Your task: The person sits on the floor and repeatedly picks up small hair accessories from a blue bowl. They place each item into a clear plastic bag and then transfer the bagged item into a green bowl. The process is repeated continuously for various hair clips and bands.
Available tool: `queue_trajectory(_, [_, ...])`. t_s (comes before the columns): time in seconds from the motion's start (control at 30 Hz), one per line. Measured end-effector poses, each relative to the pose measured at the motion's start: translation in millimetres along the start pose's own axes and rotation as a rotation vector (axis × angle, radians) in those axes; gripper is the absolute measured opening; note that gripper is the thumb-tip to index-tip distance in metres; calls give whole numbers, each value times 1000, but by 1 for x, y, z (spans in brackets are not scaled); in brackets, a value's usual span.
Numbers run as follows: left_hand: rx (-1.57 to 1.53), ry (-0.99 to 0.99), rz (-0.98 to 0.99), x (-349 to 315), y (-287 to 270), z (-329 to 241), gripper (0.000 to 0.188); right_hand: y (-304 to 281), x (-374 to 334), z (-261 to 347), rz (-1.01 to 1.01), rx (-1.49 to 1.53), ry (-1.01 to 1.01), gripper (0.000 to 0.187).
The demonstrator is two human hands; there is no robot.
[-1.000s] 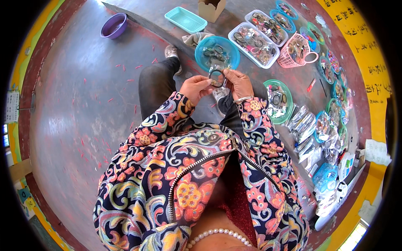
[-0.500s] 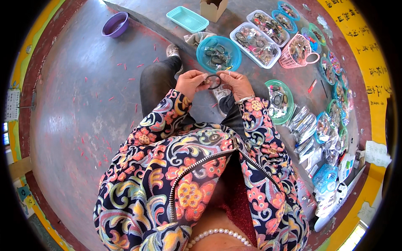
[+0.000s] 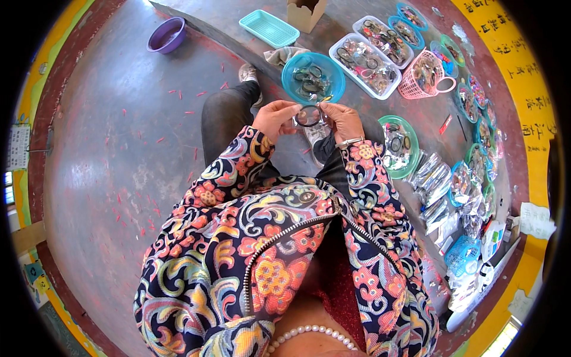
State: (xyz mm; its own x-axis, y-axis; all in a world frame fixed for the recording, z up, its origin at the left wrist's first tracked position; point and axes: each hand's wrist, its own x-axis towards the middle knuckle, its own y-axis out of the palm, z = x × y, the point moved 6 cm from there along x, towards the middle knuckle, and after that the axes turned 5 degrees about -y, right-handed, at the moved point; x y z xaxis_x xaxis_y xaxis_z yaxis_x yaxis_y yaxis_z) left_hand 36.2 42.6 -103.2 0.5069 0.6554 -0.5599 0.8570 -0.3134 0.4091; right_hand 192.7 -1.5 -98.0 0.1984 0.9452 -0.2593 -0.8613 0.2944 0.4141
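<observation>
Between my two hands a thin black hair tie [image 3: 308,124] is held out as a round loop, above my knees. My left hand [image 3: 275,119] pinches its left side between thumb and fingers. At its upper right side, my right hand [image 3: 345,123] is closed on it with thumb and forefinger. Something small and pale shows by the loop, too small to name. Just beyond my fingers stands a blue round basin [image 3: 289,90] with more dark hair ties in it. A green basin [image 3: 414,156] with packaged ties sits right of my right knee.
White trays [image 3: 389,89] full of hair ties and a pink basket [image 3: 409,90] stand at the far right. A turquoise tray [image 3: 247,25], a cardboard box [image 3: 305,19] and a purple basin [image 3: 152,41] are farther off. Silvery packets [image 3: 433,175] lie to the right.
The hair tie has turned to face upward more as a wider round loop, and my fingers have shifted on it. Both hands stay in nearly the same place.
</observation>
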Motion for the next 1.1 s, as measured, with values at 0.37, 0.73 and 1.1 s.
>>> queue_trajectory(0.37, [-65,106,25,3,-4,2,11,-6,5,-8,23,-87,33,16])
queue_trajectory(0.73, [67,124,11,-4,3,-4,11,5,4,-8,95,-118,-23,15])
queue_trajectory(1.1, [-200,76,44,7,0,9,11,-3,7,-14,-1,-128,-27,19])
